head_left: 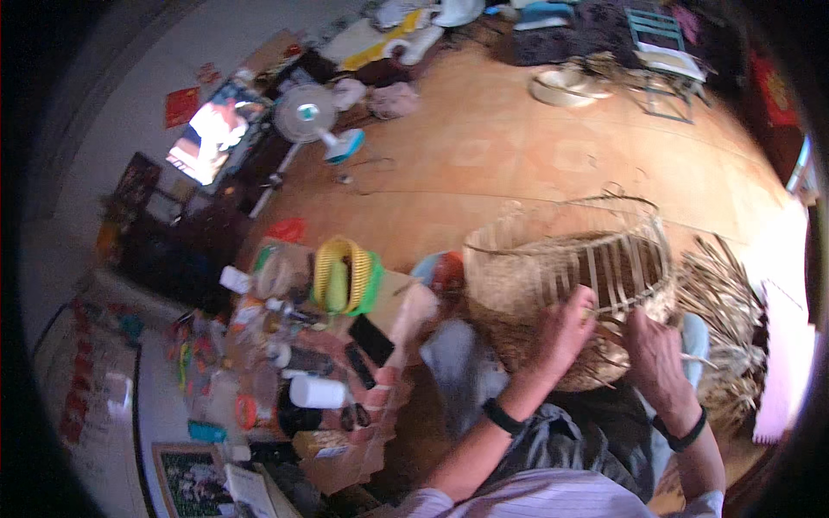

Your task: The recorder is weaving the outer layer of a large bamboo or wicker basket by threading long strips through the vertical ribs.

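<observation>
A large round woven basket [509, 289] of tan plant fibre rests on my lap between my knees. Thin upright stakes and a bent rim strip show along its open side. My left hand [566, 332] is closed at the basket's near edge, fingers pinched against the weave. Just to its right, my right hand [654, 350] is closed on the same edge. Short loose strands lie between the two hands, but blur and the fingers hide exactly which strand each one grips.
Dried fibre strips [721, 319] lie in a bundle at my right. On my left, a cluttered table [401, 306] holds a yellow basket [319, 268], a phone [371, 340] and a white bottle [318, 392]. A standing fan [306, 112], a chair [665, 60] and a round tray [561, 91] stand farther off.
</observation>
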Demonstrator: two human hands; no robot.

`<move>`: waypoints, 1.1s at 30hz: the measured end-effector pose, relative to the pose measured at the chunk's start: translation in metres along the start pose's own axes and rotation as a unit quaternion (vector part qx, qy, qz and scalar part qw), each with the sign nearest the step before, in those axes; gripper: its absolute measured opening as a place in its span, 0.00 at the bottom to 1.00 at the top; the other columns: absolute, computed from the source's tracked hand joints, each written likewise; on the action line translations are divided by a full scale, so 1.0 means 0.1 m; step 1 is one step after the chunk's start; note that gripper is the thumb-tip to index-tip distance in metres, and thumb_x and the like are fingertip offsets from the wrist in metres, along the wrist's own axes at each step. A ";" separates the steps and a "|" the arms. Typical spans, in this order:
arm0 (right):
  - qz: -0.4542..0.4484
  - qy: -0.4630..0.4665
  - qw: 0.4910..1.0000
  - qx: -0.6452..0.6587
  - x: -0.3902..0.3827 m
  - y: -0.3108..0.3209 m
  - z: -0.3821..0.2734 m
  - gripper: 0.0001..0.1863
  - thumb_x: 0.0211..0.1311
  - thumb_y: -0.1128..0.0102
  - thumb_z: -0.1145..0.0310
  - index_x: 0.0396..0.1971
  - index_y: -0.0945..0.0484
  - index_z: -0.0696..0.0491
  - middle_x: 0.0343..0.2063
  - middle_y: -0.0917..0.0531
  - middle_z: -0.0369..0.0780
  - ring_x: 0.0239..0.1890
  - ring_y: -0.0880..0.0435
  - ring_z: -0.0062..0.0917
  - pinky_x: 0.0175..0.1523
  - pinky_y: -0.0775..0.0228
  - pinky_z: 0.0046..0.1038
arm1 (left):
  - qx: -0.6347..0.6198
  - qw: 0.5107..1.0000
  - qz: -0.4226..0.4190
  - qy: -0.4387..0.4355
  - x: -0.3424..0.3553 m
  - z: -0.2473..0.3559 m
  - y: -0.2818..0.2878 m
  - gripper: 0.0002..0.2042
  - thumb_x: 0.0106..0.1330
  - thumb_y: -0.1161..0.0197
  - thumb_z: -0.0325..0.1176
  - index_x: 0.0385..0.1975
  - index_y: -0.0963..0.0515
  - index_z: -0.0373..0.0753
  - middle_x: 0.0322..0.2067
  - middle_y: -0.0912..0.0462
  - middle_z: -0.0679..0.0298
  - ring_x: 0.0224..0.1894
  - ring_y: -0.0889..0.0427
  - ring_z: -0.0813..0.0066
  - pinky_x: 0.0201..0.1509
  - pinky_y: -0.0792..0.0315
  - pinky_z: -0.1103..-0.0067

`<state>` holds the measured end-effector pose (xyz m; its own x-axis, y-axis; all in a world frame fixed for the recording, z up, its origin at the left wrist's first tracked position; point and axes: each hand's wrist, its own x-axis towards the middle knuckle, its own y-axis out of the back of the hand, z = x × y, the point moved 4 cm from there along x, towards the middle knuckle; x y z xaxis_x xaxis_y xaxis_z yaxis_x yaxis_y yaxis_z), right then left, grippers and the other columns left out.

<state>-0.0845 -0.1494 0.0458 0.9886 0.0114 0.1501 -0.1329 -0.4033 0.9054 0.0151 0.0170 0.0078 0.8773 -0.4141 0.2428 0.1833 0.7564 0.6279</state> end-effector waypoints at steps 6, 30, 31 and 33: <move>0.007 0.060 0.995 0.074 -0.08 -0.21 0.39 0.07 0.58 0.38 0.77 0.36 0.23 0.53 0.26 0.14 0.48 0.30 0.14 0.49 0.32 0.26 0.44 | 0.026 0.998 0.017 -0.046 -0.09 0.12 0.12 0.11 0.64 0.29 0.28 0.42 0.24 0.41 0.35 0.14 0.52 0.38 0.13 0.45 0.39 0.20 0.57; 0.021 0.077 0.997 -0.022 -0.19 -0.22 1.20 0.12 0.52 0.30 0.72 0.31 0.26 0.53 0.25 0.19 0.47 0.30 0.17 0.49 0.33 0.32 0.44 | 0.022 0.996 -0.046 -0.074 -0.06 0.24 0.19 0.18 0.59 0.26 0.32 0.43 0.29 0.39 0.35 0.21 0.55 0.35 0.15 0.49 0.39 0.21 0.59; 0.030 0.086 0.996 -0.012 -0.16 -0.18 1.19 0.11 0.53 0.31 0.72 0.32 0.26 0.53 0.26 0.19 0.47 0.30 0.17 0.49 0.33 0.33 0.44 | 0.021 0.996 -0.034 -0.082 -0.07 0.26 0.21 0.18 0.59 0.26 0.32 0.42 0.29 0.38 0.34 0.21 0.55 0.35 0.15 0.49 0.39 0.21 0.59; 0.000 0.068 0.998 -0.009 -0.11 -0.17 1.22 0.10 0.54 0.32 0.73 0.32 0.26 0.53 0.27 0.19 0.48 0.31 0.18 0.49 0.34 0.32 0.44 | 0.020 0.995 -0.009 -0.097 -0.09 0.31 0.24 0.18 0.59 0.25 0.33 0.40 0.28 0.38 0.33 0.22 0.55 0.35 0.17 0.49 0.40 0.22 0.59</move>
<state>-0.0845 -0.2542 -0.0200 0.9703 0.1357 0.2003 -0.1345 -0.3859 0.9127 -0.0018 0.0234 0.0438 0.7719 -0.5193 0.3668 0.1768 0.7295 0.6607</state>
